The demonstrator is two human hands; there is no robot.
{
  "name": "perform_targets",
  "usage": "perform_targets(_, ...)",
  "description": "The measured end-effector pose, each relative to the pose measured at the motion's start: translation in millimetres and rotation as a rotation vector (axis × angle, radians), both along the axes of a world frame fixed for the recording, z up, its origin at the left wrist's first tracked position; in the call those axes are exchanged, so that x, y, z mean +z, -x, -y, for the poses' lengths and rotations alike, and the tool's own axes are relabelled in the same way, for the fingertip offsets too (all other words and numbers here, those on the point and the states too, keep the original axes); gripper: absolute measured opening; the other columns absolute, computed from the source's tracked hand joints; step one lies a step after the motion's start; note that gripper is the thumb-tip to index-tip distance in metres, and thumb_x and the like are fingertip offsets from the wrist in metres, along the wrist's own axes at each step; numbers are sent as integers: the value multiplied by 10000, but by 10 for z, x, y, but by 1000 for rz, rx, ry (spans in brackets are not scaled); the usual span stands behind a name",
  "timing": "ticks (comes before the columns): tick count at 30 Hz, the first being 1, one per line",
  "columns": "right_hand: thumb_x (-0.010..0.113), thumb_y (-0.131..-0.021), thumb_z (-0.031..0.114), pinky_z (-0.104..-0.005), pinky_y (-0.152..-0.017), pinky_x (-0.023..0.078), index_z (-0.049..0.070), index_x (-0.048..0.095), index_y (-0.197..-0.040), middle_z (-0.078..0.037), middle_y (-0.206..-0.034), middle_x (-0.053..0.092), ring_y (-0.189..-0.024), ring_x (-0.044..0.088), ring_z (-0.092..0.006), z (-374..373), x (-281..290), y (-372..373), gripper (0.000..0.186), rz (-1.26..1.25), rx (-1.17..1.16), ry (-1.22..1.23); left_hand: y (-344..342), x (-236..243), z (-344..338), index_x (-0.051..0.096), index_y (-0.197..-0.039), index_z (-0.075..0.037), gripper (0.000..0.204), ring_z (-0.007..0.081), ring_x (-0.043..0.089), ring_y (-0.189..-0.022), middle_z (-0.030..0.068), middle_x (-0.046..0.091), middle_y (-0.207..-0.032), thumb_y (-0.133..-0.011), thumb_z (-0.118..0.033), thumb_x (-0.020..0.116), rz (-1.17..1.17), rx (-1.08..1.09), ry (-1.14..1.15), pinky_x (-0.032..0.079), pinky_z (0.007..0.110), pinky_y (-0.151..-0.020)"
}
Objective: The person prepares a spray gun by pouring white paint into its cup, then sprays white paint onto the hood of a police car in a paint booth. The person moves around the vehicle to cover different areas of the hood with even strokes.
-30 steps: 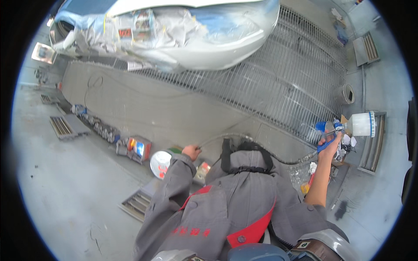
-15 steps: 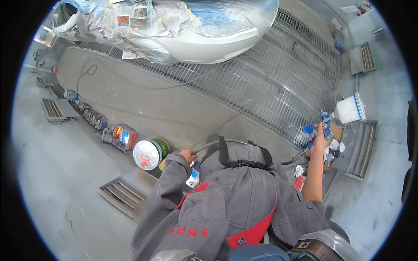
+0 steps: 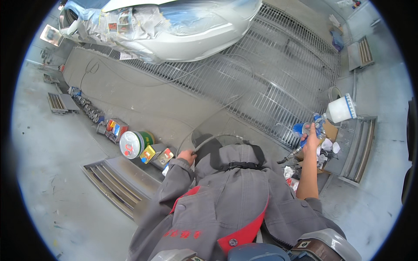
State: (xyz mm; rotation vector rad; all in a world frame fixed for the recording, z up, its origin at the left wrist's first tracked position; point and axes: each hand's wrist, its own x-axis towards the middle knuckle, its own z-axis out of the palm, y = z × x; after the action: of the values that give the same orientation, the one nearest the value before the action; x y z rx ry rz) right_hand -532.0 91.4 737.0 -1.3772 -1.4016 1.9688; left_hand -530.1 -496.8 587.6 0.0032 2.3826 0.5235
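My left hand (image 3: 187,157) is closed around a grey air hose (image 3: 217,138) beside my grey work clothing. Out to the right, my right hand (image 3: 311,139) grips a spray gun (image 3: 318,127) with blue fittings; its translucent white paint cup (image 3: 341,109) leans rightward, and the hose connects below the grip. Near my left hand on the floor stand a green bucket (image 3: 130,145) with a white lid and small metal tins (image 3: 149,154).
A white car (image 3: 200,41) masked with paper and film spans the top, over a floor grating (image 3: 283,69). Loose hoses cross the floor. A row of fittings (image 3: 91,108) lies at left. Wall vents (image 3: 358,150) are on both sides; cardboard and scraps (image 3: 327,148) lie at right.
The view has shifted as I move, bringing more of the tins at left into sight. My right hand and the spray gun sit further left in the picture, the cup more tilted.
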Motion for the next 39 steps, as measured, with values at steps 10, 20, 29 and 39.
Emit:
perform_targets(10,690,-1030,350,-259,-456,404,122,669,-1004,13,-887,672,-559,506,-87,-555,-116,-25,230,-12,89,-81,-232,23,-488,783,-1083,-107,359,364,748,-952,195,767,-957,-881,-398,725,195,-59,77,583,462,-859)
perform_targets(20,653,-1055,254,-268,-495,405,109,578,-1338,-33,-1066,694,-607,520,-96,-1131,464,1096,327,-146,212,-76,613,-1090,-1293,774,-1159,-204,339,386,716,-1085,156,759,-1131,-904,-398,664,433,-314,143,551,489,-951)
perform_targets(29,640,-1057,233,-263,-525,424,97,590,-1350,-25,-1071,682,-620,532,-91,-1815,1171,3007,327,-109,277,-186,2128,-1265,-2556,780,-1146,-191,332,386,715,-1093,164,762,-1126,-918,-406,672,562,-472,162,556,483,-961)
perform_targets(39,637,-1050,190,-252,-549,426,92,599,-1359,-61,-1114,685,-632,534,-86,-2619,1214,4602,326,-97,456,-280,3281,-1213,-3803,781,-1140,-177,332,382,717,-1094,169,763,-1117,-927,-408,672,526,-344,167,558,484,-965)
